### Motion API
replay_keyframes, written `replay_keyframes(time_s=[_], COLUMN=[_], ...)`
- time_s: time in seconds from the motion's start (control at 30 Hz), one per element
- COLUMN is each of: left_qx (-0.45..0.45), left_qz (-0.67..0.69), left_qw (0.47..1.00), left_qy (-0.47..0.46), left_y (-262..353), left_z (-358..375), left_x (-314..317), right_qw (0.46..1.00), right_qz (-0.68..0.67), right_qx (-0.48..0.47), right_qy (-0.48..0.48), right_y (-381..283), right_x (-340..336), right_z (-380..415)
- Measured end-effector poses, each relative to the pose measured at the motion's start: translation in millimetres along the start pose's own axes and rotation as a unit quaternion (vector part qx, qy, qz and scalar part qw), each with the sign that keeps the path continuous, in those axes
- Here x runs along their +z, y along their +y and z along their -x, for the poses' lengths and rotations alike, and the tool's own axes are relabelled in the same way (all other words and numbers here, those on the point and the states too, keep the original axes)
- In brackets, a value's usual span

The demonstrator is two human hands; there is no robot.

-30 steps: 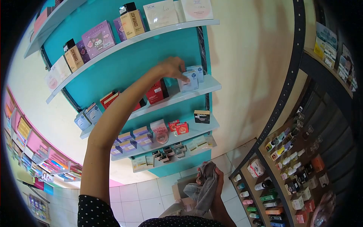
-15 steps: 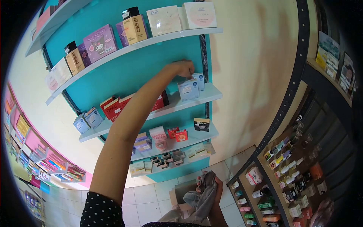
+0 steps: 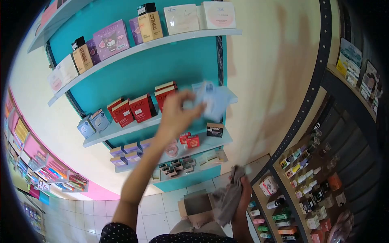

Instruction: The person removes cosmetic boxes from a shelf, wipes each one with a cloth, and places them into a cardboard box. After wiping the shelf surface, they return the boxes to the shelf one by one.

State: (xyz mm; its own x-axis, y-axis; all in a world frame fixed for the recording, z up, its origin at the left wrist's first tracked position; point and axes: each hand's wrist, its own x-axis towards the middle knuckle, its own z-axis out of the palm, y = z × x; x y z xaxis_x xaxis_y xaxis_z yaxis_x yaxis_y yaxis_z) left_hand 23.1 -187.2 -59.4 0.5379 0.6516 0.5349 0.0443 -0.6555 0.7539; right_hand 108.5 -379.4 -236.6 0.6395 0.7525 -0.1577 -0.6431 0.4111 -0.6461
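Note:
My left hand (image 3: 178,115) pinches a light blue box (image 3: 216,104) between thumb and fingers, in front of the right end of the middle shelf (image 3: 129,129). Both box and fingertips are blurred by motion. Part of another light blue box (image 3: 197,86) shows behind it. Red boxes (image 3: 139,108) stand on the same shelf, left of my hand. Low on the right, my right hand (image 3: 245,194) is closed round a crumpled grey cloth (image 3: 227,199), which hangs down from the grip.
An open cardboard box (image 3: 196,204) stands on the tiled floor below me. The upper shelf (image 3: 162,42) bears cosmetic boxes. Lower down is a shelf with a small black box (image 3: 214,130). A dark-framed rack (image 3: 279,178) with bottles rises on the right.
My left hand has come off the top of the light blue boxes and now holds one in front of the shelf, nearer to me. My right hand and the cloth have shifted slightly right.

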Motion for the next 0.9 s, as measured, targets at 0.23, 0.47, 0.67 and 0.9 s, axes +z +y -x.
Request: replay_keyframes(time_s=[0.23, 0.47, 0.67, 0.9], left_qx=[-0.216, -0.175, -0.121, -0.060], left_qz=[0.293, 0.212, 0.058, -0.052], left_qw=[0.929, 0.954, 0.986, 0.997], left_qy=[0.066, 0.117, 0.102, 0.007], left_y=[-1, -7, -9, 19], left_z=[134, 162, 165, 105], left_x=[43, 42, 45, 8], right_qw=[0.631, 0.661, 0.676, 0.819], right_qz=[0.534, 0.495, 0.465, 0.356], right_qx=[-0.546, -0.546, -0.545, -0.436], right_qy=[-0.138, -0.144, -0.173, -0.114], right_y=[-7, 7, 13, -1], right_x=[63, 68, 65, 42], right_z=[8, -6, 7, 8])
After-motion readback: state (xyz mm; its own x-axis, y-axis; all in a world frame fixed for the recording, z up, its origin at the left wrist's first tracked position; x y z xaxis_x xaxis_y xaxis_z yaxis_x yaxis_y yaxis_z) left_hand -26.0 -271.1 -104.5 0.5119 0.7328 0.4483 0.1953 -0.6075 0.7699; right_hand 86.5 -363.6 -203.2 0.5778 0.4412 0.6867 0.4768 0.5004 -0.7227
